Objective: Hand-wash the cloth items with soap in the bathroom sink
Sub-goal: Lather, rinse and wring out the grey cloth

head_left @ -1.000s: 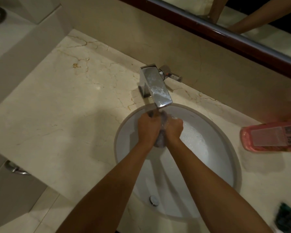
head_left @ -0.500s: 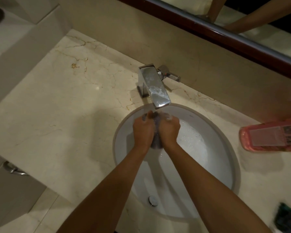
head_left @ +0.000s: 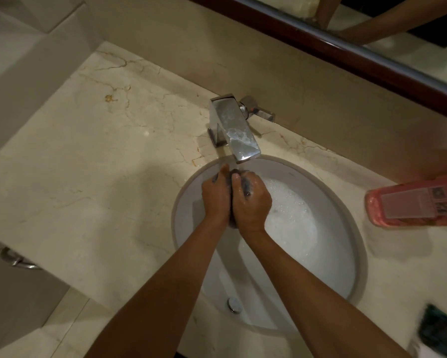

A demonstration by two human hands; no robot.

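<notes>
Your hands have slid a bit, rubbing under the tap [head_left: 239,133]. Left hand [head_left: 215,197] and right hand [head_left: 253,202] squeeze the dark cloth [head_left: 239,182] between them, over the sink [head_left: 357,244]. It looks wet, soft and soapy-slippery, so grip the bunched middle.

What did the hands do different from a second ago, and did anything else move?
Both hands kept squeezing the dark cloth under the faucet, scrubbing it: the left hand and right hand shifted slightly against each other, with less cloth showing below them now. Nothing was let go or picked up. The suds in the sink and the pink bottle stayed put.
</notes>
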